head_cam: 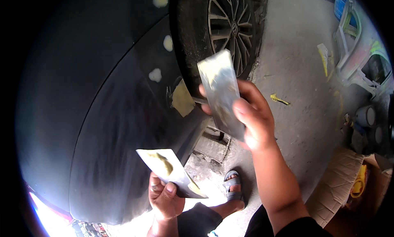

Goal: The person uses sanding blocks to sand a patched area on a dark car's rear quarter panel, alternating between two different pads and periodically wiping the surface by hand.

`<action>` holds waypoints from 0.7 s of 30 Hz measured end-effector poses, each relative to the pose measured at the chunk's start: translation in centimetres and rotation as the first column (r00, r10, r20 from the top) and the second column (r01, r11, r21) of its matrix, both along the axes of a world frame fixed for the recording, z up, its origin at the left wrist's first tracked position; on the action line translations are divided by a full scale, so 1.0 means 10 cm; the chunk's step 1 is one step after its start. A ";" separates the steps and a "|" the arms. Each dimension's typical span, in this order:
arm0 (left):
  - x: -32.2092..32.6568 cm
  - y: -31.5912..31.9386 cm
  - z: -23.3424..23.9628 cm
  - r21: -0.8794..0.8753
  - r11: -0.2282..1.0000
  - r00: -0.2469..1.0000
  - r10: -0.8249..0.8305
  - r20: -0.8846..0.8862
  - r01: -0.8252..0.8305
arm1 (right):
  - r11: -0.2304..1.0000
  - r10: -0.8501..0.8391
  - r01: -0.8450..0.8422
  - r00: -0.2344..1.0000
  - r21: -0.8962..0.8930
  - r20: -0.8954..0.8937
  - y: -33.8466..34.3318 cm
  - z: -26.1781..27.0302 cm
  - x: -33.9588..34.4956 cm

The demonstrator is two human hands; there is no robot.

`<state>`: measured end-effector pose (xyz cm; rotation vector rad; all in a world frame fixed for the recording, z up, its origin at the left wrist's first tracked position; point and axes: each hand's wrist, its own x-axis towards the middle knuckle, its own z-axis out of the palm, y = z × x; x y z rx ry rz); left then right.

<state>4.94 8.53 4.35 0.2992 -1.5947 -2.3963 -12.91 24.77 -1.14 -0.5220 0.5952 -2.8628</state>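
My right hand (257,110) grips a flat metal filler spreader (220,89), raised in front of the car wheel. Pale yellow filler is smeared over the spreader's far end. Lower down, my left hand (166,195) pinches a light flat plate (181,178) that carries a dab of yellowish body filler (161,163). To the left stretches a dark car body panel (107,163). A larger patch of filler (183,98) covers the panel beside the wheel arch, apart from both hands. Smaller pale filler spots (155,74) dot the panel above it.
A car wheel (234,27) with a Volkswagen badge stands at the top. On the right are a bare door frame (351,52), a blue bucket (340,6), cans (365,116) and an open cardboard box (335,181). Yellow scraps (280,99) lie on the concrete floor (295,67).
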 end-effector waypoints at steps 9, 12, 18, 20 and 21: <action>0.06 0.01 0.03 0.313 0.872 0.902 -0.423 0.090 0.378 | 0.902 0.392 -0.373 0.919 -0.218 0.049 -0.11 -0.13 0.69; 0.14 -0.03 0.03 0.229 0.943 0.963 -0.263 0.059 0.243 | 0.958 0.022 -0.021 1.000 0.285 0.001 -0.21 -0.09 0.41; 0.18 -0.24 0.06 0.194 0.917 0.933 -0.359 0.023 0.348 | 0.403 -0.389 0.621 0.781 0.672 -0.489 -0.82 0.08 -0.05; 0.18 -0.24 0.08 0.183 0.921 0.936 -0.352 0.010 0.344 | 0.413 -0.445 0.648 0.757 0.640 -0.479 -1.03 -0.03 -0.07; 0.19 -0.25 0.10 0.204 0.920 0.939 -0.344 0.015 0.334 | 0.427 -0.423 0.629 0.774 0.650 -0.471 -1.04 -0.07 -0.06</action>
